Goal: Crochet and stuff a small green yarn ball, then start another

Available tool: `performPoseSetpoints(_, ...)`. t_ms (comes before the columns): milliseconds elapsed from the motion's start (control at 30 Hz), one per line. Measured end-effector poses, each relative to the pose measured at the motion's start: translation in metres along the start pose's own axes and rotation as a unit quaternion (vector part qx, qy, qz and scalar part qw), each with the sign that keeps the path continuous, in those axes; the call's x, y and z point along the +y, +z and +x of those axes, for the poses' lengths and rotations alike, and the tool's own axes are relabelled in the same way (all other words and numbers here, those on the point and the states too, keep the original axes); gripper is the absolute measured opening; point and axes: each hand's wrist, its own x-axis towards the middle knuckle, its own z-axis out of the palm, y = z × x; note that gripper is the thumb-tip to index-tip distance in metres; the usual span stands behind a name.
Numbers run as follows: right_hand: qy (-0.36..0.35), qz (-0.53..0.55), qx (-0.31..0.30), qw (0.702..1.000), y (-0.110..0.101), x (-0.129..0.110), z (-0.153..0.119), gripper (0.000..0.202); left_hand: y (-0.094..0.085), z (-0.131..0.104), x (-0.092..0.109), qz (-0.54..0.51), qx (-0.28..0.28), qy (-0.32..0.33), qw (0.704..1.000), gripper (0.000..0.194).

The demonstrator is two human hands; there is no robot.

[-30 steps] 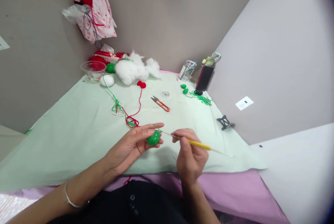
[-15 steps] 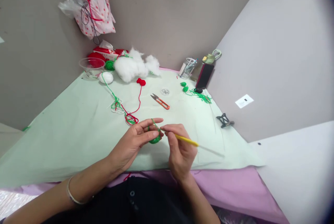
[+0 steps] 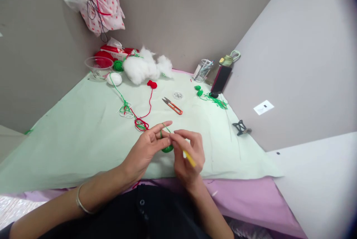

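My left hand (image 3: 145, 149) pinches a small green crocheted piece (image 3: 167, 149) between thumb and fingers, and green yarn loops over its raised index finger. My right hand (image 3: 190, 153) grips a crochet hook by its yellow handle (image 3: 190, 158). Its fingertips meet the left hand's at the top of the green piece, so the hook's tip is hidden. Orange-handled thread snips (image 3: 173, 106) lie beyond the hands. A tangle of red and green yarn (image 3: 141, 124) rests just past my left hand.
White stuffing (image 3: 141, 68), a clear bowl (image 3: 99, 71) and a white yarn ball (image 3: 115, 79) are at the back left. A cup of pens (image 3: 202, 71), a phone (image 3: 221, 79) and small green pieces (image 3: 200, 93) stand or lie at the back right, with a black stand (image 3: 241, 128) nearer.
The yellow hook has swung to a steeper angle, and my right hand has shifted slightly left, closer to my left hand. The view has tilted down a little.
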Motion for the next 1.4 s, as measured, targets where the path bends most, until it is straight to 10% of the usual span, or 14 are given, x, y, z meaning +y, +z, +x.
performPoseSetpoints(100,-0.063,-0.048,0.035,0.996,0.003,0.003,-0.006,0.040,-0.002,0.000,0.001,-0.039,-0.021,-0.034,0.998,0.047)
performPoseSetpoints(367,0.222,0.269,0.043,0.936,-0.016,-0.002,0.014,0.022,-0.011,0.001,0.007,0.003,-0.061,-0.027,0.998,0.040)
performPoseSetpoints(600,-0.004,0.011,0.076,0.997,0.006,-0.003,-0.005,0.034,0.001,-0.001,-0.004,-0.024,-0.010,-0.025,0.999,0.049)
performPoseSetpoints(867,0.214,0.252,0.056,0.942,-0.010,-0.002,0.016,0.019,-0.003,-0.003,0.009,0.003,-0.029,-0.005,1.000,0.045)
performPoseSetpoints(1133,0.153,0.166,0.000,0.974,-0.001,-0.007,0.010,0.022,-0.002,-0.002,0.006,-0.008,0.004,0.004,1.000,0.049)
performPoseSetpoints(1300,-0.037,-0.016,0.004,0.999,0.001,-0.001,0.002,0.035,-0.004,0.000,0.001,-0.041,0.009,-0.012,0.999,0.049)
performPoseSetpoints(1400,0.047,0.069,0.022,0.996,-0.004,0.001,0.004,0.028,-0.008,0.002,0.003,-0.057,-0.027,-0.060,0.996,0.042)
